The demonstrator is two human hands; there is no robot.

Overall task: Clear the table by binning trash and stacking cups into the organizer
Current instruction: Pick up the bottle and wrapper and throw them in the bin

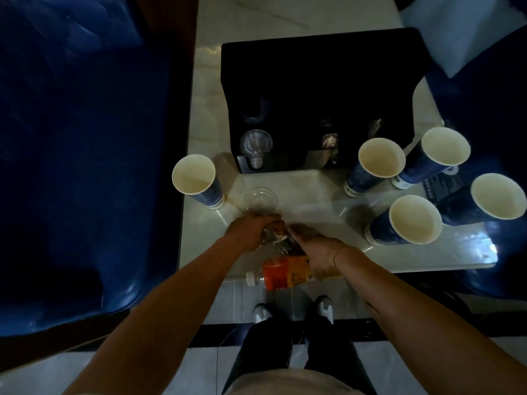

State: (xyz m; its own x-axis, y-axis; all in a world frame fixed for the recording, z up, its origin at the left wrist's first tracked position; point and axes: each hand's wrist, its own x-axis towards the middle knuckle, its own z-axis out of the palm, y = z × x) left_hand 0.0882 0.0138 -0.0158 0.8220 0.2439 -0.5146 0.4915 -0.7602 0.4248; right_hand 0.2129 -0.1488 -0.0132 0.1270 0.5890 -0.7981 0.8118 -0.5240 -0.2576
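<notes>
Two hands, left hand and right hand: I see fingers pinching one wrapper between them, above surface.

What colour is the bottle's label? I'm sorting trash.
Orange, with yellow patches: bottle, head view.

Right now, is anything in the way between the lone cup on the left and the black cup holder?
Nothing visible blocks it. The lone blue cup stands just left of the black organizer, with bare table between them. The clear lid lies nearer the hands, off that path.
</notes>
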